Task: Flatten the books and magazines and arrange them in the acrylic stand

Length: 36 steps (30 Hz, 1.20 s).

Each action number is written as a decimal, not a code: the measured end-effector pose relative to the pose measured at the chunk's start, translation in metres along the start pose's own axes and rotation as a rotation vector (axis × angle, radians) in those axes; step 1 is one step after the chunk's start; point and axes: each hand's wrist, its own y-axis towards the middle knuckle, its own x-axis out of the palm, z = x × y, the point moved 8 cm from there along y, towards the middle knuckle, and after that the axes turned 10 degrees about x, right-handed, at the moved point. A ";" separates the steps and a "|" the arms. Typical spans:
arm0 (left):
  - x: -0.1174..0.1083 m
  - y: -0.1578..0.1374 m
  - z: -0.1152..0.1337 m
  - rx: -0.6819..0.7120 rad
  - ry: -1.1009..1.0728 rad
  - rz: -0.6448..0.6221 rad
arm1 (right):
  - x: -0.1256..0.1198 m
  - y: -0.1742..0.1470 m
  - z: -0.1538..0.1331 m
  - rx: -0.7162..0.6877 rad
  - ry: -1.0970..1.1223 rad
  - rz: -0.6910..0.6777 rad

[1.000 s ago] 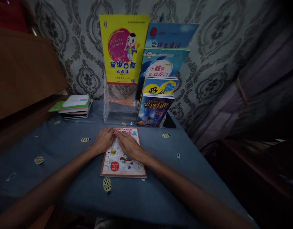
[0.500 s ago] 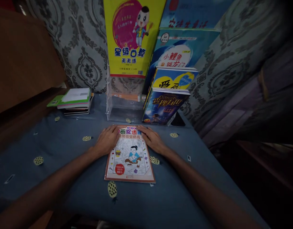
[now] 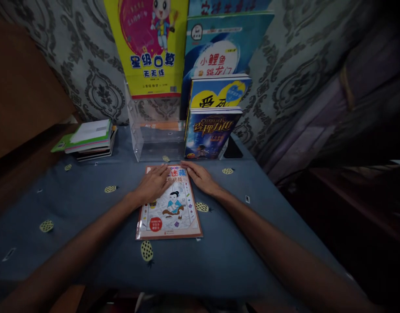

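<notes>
A thin picture book (image 3: 165, 219) with a red-brown border lies flat, its cover showing a seated figure in blue. Across the upper left of this cover rests my left hand (image 3: 152, 183), fingers stretched out flat and hiding part of the coloured title. My right hand (image 3: 201, 178) lies along the book's upper right corner, fingertips on the edge and fingers extended. Neither hand is wrapped around anything. Just behind the book stands a clear acrylic rack (image 3: 159, 151), with a dark blue book (image 3: 211, 137) upright on its right side.
A yellow workbook (image 3: 152, 82) and a teal book (image 3: 242, 41) stand higher in the rack. To the left sits a stack of books (image 3: 89, 134). A black flat object (image 3: 233, 148) is right of the rack. Blue pineapple-print cloth (image 3: 98, 256) covers the table.
My left hand has slid inward over the cover, hiding more of the title. My right hand has shifted slightly at the top right corner. The whole view has turned somewhat to the right.
</notes>
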 end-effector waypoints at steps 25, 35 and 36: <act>-0.018 -0.045 0.119 0.517 -0.346 -0.091 | 0.000 -0.004 -0.020 -0.044 -0.166 -0.007; -0.024 -0.066 0.136 0.580 -0.322 0.001 | 0.012 -0.008 -0.024 -0.070 -0.310 -0.006; -0.025 -0.066 0.136 0.578 -0.315 0.025 | 0.013 -0.009 -0.025 -0.074 -0.319 -0.005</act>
